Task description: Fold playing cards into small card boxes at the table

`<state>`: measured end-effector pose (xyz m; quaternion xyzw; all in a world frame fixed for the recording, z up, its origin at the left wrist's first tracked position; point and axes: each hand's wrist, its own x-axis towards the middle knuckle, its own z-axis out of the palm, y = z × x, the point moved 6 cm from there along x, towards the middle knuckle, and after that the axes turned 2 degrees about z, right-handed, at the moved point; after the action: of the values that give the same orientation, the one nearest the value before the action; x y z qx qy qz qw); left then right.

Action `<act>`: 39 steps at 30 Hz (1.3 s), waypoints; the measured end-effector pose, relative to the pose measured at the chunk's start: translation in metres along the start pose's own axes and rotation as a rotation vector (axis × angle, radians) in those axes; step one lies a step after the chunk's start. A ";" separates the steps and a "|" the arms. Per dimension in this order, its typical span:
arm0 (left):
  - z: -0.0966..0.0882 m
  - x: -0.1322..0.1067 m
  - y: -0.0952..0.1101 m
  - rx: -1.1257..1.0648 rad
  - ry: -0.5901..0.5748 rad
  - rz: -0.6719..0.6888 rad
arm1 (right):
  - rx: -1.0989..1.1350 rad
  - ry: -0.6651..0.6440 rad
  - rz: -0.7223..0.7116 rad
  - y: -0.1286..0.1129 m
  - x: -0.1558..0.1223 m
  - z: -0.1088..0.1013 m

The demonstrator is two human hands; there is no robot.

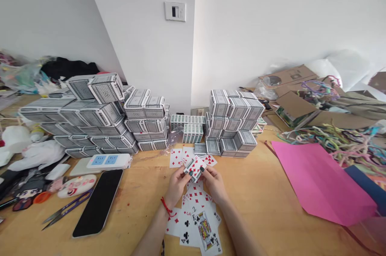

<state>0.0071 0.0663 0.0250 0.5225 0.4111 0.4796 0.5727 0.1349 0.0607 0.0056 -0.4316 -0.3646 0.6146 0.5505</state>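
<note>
Both my hands meet over the wooden table (256,191) at its middle. My left hand (176,185), with a red string on the wrist, and my right hand (214,183) pinch the same small bunch of playing cards (194,167), held tilted between the fingertips. Under my forearms lies a loose spread of face-up cards (199,218), a king among them. More face-up cards (177,157) lie just beyond my fingers.
Stacks of patterned card boxes rise at the left (99,115) and centre right (233,121). A black phone (98,203), scissors (64,209) and a power strip (108,160) lie left. Pink paper (319,181), coloured cords (340,139) and cardboard boxes (297,105) fill the right.
</note>
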 end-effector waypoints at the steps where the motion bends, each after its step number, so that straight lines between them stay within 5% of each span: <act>1: 0.001 -0.001 0.000 0.007 -0.021 -0.004 | -0.012 0.011 -0.007 -0.001 0.000 -0.001; 18: -0.016 0.000 -0.005 0.169 0.213 -0.009 | -0.184 -0.021 -0.021 -0.005 -0.003 0.004; 28: -0.009 0.000 -0.005 0.138 0.129 0.015 | -0.194 -0.001 -0.072 -0.006 -0.001 0.003; 39: -0.008 -0.001 -0.009 0.081 0.162 -0.014 | -0.080 -0.013 -0.003 0.000 -0.001 0.003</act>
<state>0.0005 0.0673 0.0156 0.5017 0.4787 0.4993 0.5195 0.1322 0.0599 0.0067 -0.4486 -0.3934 0.6014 0.5313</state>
